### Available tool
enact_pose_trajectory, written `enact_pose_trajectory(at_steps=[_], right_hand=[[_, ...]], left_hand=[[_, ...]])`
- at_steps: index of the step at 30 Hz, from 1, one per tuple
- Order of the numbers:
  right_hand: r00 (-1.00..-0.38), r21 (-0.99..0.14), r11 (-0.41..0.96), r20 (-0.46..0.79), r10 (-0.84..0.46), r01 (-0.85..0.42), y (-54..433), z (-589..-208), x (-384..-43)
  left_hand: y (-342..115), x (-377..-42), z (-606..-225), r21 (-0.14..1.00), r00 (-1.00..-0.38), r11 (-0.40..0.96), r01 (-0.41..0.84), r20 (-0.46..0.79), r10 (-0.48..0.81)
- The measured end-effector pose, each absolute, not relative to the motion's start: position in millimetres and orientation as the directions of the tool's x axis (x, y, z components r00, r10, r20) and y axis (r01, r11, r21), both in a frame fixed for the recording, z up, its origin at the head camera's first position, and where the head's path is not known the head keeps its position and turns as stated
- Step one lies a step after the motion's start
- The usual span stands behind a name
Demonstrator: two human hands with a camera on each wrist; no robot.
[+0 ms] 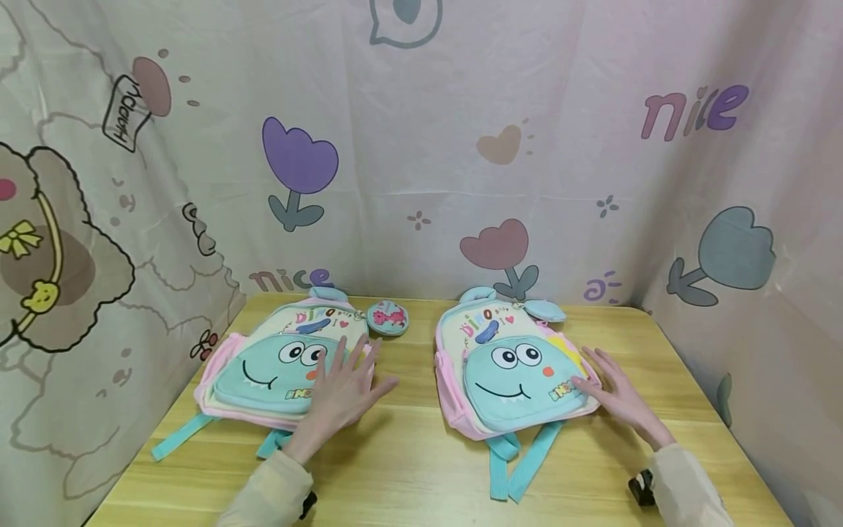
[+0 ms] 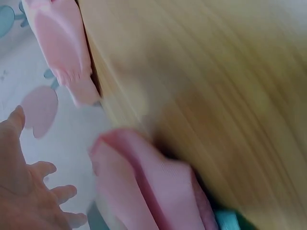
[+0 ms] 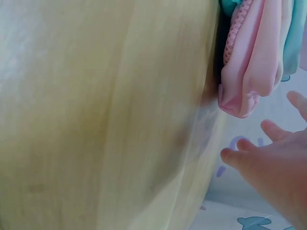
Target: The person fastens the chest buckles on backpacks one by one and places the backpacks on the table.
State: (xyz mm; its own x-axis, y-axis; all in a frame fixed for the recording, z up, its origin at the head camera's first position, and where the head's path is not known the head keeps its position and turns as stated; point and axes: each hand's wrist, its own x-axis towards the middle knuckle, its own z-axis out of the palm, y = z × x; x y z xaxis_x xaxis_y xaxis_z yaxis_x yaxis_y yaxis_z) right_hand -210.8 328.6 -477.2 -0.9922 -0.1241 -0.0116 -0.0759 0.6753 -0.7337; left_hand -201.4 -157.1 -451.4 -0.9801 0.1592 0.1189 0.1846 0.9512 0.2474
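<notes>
Pale sleeves (image 1: pixel 268 492) (image 1: pixel 688 489), both hands (image 1: pixel 339 394) (image 1: pixel 622 395) splayed (contact unclear) near two backpacks (image 1: pixel 263 366) (image 1: pixel 500 373).

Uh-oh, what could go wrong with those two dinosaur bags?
Maybe three little things. The left hand and right hand aren't gripping, so the left backpack or right backpack might slip if pushed. One loose strap ends near the table's left edge, so it could dangle off if that bag slides. The right backpack's two straps lie loose and might tangle.
</notes>
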Motion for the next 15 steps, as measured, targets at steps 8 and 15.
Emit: enact_pose_trajectory(at_steps=[8,15], right_hand=[[-0.984,-0.801,0.597,-0.133,-0.122,0.034,330,-474,-211],[-0.978,-0.821,0.568,-0.161,-0.133,0.057,331,-476,-212]], left_hand=[[-123,-192,-456,0.355,-0.970,0.902,0.244,0.077,0.232],[-98,-188,-457,0.497,-0.939,0.810,0.311,0.029,0.343]])
